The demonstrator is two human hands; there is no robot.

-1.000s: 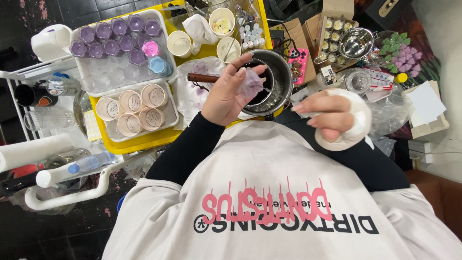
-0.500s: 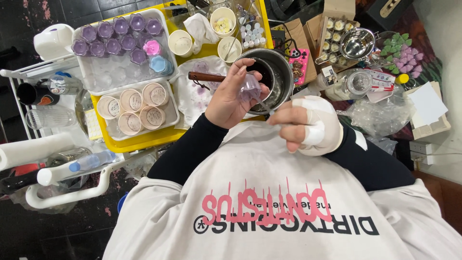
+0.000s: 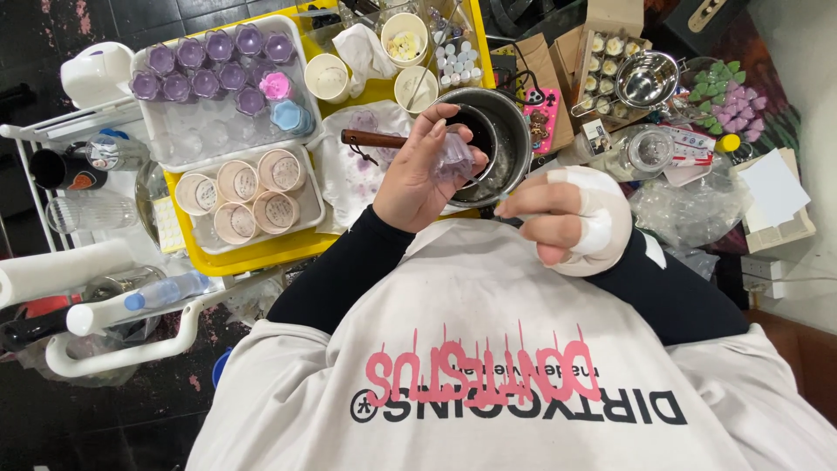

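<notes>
The left hand (image 3: pixel 414 179) curled its fingers around a small clear plastic cup (image 3: pixel 455 157), held just above the round steel pot (image 3: pixel 510 139). Right of it, the bandaged right hand (image 3: pixel 571 218) pinched a thin metal tool (image 3: pixel 484 186) touching the cup.

**Crowded worktop under a yellow tray**

We see a yellow tray (image 3: pixel 261 253) on the worktop (image 3: pixel 558 144), bearing a white tray (image 3: pixel 144 139) of purple moulds, a shallow tray (image 3: pixel 309 214) with 5 round paper cups, a stained white cloth (image 3: pixel 349 179) and a steel pot (image 3: pixel 510 131). Just right of the yellow tray we find cardboard boxes (image 3: pixel 602 22), a steel bowl (image 3: pixel 645 78) and a glass jar (image 3: pixel 645 148). A white rack (image 3: pixel 52 131) stands left.
</notes>
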